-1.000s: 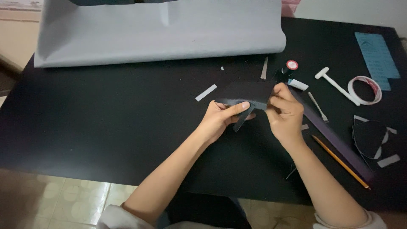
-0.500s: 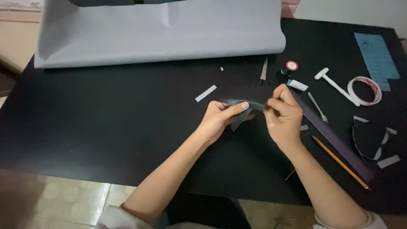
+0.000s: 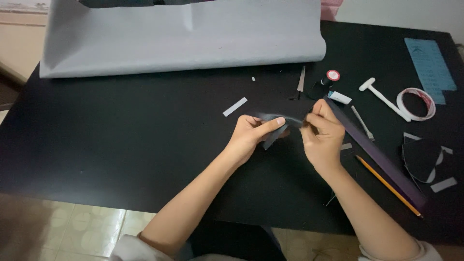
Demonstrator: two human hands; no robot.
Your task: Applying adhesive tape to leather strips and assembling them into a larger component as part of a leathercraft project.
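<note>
Hands (image 3: 251, 137) (image 3: 323, 137) pinch dark strip (image 3: 282, 119) between fingers.

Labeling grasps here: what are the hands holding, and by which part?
Both hold one dark fabric piece: left hand pinches its left end, right hand its right end, between fingers.

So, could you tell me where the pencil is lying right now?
In the head view the pencil lies diagonally on the black table, right of the right hand, beside the long dark ruler.

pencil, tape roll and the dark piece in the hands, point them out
pencil (image 3: 388, 185), head view, mid shaft
tape roll (image 3: 428, 98), head view, right rim
dark piece (image 3: 285, 119), head view, strip between the hands
</note>
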